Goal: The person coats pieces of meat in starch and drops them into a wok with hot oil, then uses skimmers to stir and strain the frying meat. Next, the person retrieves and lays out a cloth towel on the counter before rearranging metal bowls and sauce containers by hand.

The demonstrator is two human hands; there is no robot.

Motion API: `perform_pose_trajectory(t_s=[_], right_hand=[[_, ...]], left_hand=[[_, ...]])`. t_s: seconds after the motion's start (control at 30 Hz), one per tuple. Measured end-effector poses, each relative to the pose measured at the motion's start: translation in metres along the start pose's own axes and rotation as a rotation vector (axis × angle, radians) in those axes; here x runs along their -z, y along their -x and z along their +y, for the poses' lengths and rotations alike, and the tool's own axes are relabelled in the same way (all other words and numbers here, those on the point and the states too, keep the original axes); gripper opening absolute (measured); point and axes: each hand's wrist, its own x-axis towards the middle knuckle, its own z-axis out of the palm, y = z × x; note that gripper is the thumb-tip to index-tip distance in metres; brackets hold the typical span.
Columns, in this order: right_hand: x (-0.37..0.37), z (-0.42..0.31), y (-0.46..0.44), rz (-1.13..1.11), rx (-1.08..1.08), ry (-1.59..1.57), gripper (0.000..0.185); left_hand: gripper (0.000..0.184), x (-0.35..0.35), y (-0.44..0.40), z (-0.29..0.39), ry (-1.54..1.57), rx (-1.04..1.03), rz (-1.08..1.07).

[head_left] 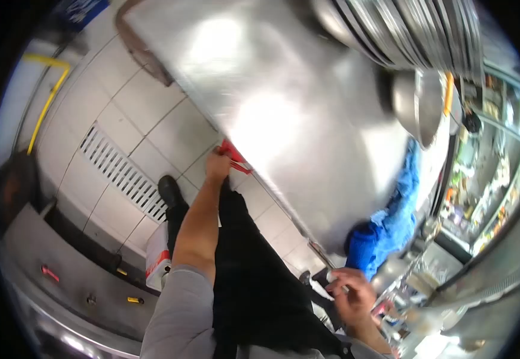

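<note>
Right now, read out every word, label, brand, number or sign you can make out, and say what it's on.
No text is readable anywhere in view.
Blue item at top left: pale marks, too blurred to read.
White-and-red container: any print is too small to read.
Red item in the left hand: no lettering visible.

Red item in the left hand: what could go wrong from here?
The red item, held in the left hand beside the metal table, might catch on its edge.
The blue bundle lies near the table's edge, close to the right hand; a careless sweep could drag it off.
A shoe stands beside the slotted floor grate, so footing may be uneven.
</note>
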Motion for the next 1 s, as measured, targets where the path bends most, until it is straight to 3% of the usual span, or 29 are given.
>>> perform_pose_trajectory(t_s=[0.1, 0.23, 0.3, 0.37, 0.43, 0.53, 0.6, 0.67, 0.77, 0.9, 1.0], right_hand=[[0.034, -0.009, 0.004, 0.276, -0.048, -0.260, 0.034], [0.083, -0.004, -0.007, 0.403, 0.208, -0.026, 0.038], [0.105, 0.024, -0.017, 0.568, 0.001, 0.249, 0.050], [0.112, 0.029, -0.054, 0.678, -0.218, 0.078, 0.061], [0.116, 0.039, -0.073, 0.533, -0.256, 0.205, 0.061], [0.118, 0.072, -0.089, 0.424, -0.034, 0.489, 0.053], [0.124, 0.097, -0.088, 0.452, 0.038, 0.358, 0.034], [0.145, 0.107, -0.070, 0.579, -0.174, 0.040, 0.030], [0.158, 0.080, -0.066, 0.876, -0.119, -0.372, 0.027], [0.206, 0.065, -0.039, 1.217, -0.058, -0.290, 0.049], [0.212, 0.029, -0.048, 1.124, 0.085, -0.553, 0.053]], left_hand=[[0.028, -0.016, -0.015, 0.032, -0.112, -0.040, -0.054], [0.027, -0.028, -0.039, 0.049, -0.246, -0.058, -0.101], [0.026, -0.027, -0.045, 0.058, -0.302, -0.065, -0.114], [0.025, -0.025, -0.047, 0.072, -0.330, -0.077, -0.114], [0.024, -0.024, -0.051, 0.078, -0.359, -0.085, -0.118], [0.023, -0.023, -0.055, 0.076, -0.392, -0.098, -0.116], [0.022, -0.025, -0.057, 0.071, -0.407, -0.104, -0.118], [0.022, -0.028, -0.067, 0.061, -0.429, -0.107, -0.121], [0.021, -0.034, -0.074, 0.051, -0.444, -0.111, -0.126], [0.019, -0.037, -0.076, 0.038, -0.435, -0.125, -0.130], [0.018, -0.021, -0.062, 0.023, -0.392, -0.161, -0.105]])
